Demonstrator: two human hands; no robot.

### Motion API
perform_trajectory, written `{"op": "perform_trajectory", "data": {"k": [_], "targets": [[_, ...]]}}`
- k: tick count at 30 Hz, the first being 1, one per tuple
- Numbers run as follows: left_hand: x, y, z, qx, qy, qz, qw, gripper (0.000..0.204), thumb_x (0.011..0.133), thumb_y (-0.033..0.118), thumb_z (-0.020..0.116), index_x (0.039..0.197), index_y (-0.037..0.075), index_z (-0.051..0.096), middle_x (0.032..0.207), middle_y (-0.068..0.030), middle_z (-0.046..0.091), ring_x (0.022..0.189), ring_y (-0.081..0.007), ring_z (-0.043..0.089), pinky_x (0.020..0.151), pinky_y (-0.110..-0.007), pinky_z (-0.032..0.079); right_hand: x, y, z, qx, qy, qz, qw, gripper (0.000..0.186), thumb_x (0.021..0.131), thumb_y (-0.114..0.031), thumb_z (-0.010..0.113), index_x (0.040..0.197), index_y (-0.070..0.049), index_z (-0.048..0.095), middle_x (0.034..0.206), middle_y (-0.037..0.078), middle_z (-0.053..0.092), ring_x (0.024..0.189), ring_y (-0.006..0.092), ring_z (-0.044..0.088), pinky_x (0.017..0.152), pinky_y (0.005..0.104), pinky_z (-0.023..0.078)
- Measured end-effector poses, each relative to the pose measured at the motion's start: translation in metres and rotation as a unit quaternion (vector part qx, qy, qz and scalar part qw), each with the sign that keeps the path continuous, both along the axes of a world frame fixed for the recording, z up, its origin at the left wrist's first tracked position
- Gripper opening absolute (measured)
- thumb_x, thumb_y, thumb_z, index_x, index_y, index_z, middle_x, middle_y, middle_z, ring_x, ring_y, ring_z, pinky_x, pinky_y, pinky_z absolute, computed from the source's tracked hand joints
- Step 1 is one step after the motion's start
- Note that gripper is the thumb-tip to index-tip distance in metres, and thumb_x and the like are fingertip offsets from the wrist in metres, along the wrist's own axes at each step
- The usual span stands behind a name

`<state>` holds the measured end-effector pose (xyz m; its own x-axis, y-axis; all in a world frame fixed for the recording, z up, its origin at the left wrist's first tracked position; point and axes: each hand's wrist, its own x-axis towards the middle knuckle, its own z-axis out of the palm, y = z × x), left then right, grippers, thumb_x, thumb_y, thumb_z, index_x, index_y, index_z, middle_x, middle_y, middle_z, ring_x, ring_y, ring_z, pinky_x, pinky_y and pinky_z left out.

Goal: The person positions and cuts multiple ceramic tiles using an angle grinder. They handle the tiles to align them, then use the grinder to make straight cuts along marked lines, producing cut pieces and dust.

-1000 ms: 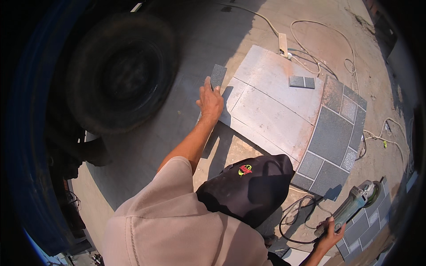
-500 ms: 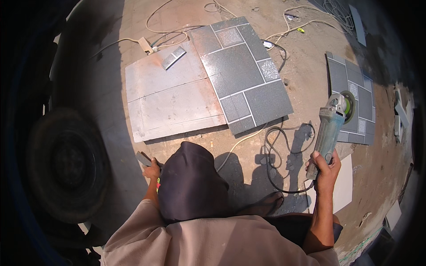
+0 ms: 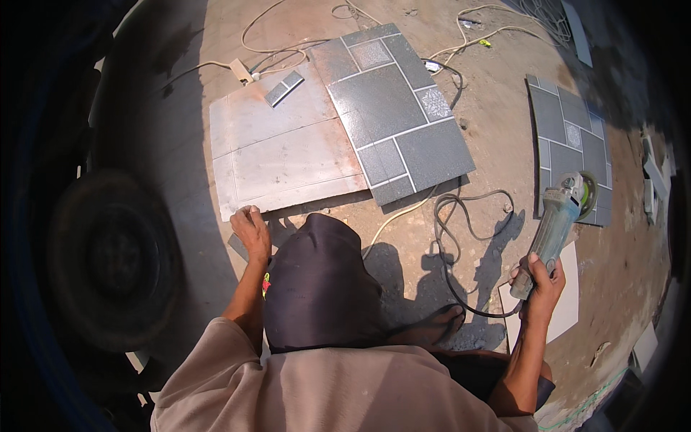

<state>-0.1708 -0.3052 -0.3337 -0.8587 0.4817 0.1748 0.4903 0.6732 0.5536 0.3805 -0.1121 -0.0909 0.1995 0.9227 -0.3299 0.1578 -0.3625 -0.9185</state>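
Observation:
My right hand (image 3: 541,284) grips the handle of an angle grinder (image 3: 551,227), holding it upright with its disc toward the near edge of a grey patterned tile (image 3: 586,147) on the right. My left hand (image 3: 250,230) is at the near left corner of a pale slab (image 3: 288,158), fingers loosely bent and seemingly holding nothing. Beside its wrist, a small dark tile offcut (image 3: 237,246) lies on the ground, partly hidden. A larger grey patterned tile (image 3: 378,101) overlaps the slab's right side. Another tile offcut (image 3: 283,88) rests on the slab.
The grinder's black cable (image 3: 450,277) loops over the ground between my foot and the tiles. Pale cords (image 3: 270,52) run behind the slab. A white tile sheet (image 3: 565,306) lies under my right hand. A dark wheel (image 3: 115,259) stands at the left.
My left hand has moved up from the dark offcut to the slab's corner, leaving the offcut on the ground. The grinder has shifted slightly right and down in my right hand.

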Motion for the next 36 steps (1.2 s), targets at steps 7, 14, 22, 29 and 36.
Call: {"op": "perform_trajectory", "data": {"k": [7,14,22,29,36], "targets": [[0.003,0.253,0.063,-0.022,0.028,-0.359,0.933,0.033,0.107,0.028,0.069,0.129,0.004,0.071,0.129,-0.0193,0.063,0.121,-0.0403,0.063,0.103,-0.054,0.052,-0.010,-0.002,0.006,-0.001,0.013,0.001,1.000,0.025,0.096,-0.016,0.077,0.111,0.000,0.065,0.082,0.009,0.068,0.061,0.0199,0.070,0.054,0.0331,0.056],[0.043,0.412,0.084,-0.223,0.167,-0.526,0.804,0.052,0.109,0.033,0.065,0.155,0.012,0.057,0.152,-0.0131,0.060,0.145,-0.0343,0.056,0.116,-0.057,0.047,-0.023,-0.004,0.031,-0.009,-0.011,-0.027,1.000,0.029,0.094,-0.015,0.077,0.115,0.002,0.067,0.083,0.009,0.069,0.060,0.0188,0.069,0.055,0.0320,0.055],[0.145,0.505,0.060,-0.269,0.180,-0.674,0.664,0.082,0.100,0.034,0.077,0.173,0.027,0.039,0.177,-0.0069,0.041,0.162,-0.0323,0.040,0.133,-0.063,0.030,-0.029,-0.001,0.034,-0.046,-0.015,-0.028,0.998,0.032,0.094,-0.016,0.078,0.117,0.002,0.066,0.082,0.008,0.069,0.060,0.0184,0.070,0.056,0.0323,0.058],[0.184,0.540,0.085,-0.411,0.220,-0.689,0.555,0.084,0.079,0.044,0.098,0.153,0.023,0.064,0.150,-0.0049,0.067,0.146,-0.0302,0.060,0.124,-0.061,0.040,-0.018,-0.010,0.031,-0.059,-0.004,-0.049,0.997,0.034,0.092,-0.011,0.079,0.121,0.003,0.067,0.087,0.008,0.069,0.065,0.0163,0.067,0.060,0.0326,0.059],[0.187,0.561,0.129,-0.457,0.254,-0.707,0.475,0.066,0.073,0.046,0.098,0.125,0.013,0.077,0.120,-0.0080,0.080,0.125,-0.0304,0.072,0.113,-0.045,0.045,-0.019,-0.011,0.037,-0.078,-0.025,-0.072,0.994,0.039,0.090,-0.019,0.081,0.119,0.002,0.068,0.083,0.007,0.067,0.062,0.0180,0.068,0.059,0.0334,0.057]]}}
